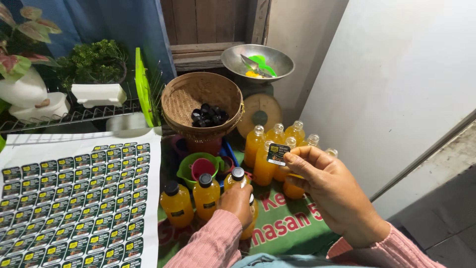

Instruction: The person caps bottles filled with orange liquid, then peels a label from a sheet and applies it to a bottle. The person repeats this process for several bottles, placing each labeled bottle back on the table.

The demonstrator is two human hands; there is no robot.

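Right hand (329, 186) pinches small label sticker (277, 154) at fingertips, raised near centre; left hand (239, 201) wraps capped orange bottle (239, 186) below it. Keep bottle steady, align sticker square w/ front before pressing

Green printed mat (292, 226) is laid flat; capped bottles (191, 198), uncapped bottles (275, 144), sticker sheet (74, 198) are placed on it.

Person is wearing a pink ribbed knit top, long sleeves reaching down to both wrists. Left hand (239, 201) and right hand (329, 191) are going bare, no gloves, something light blue showing below.
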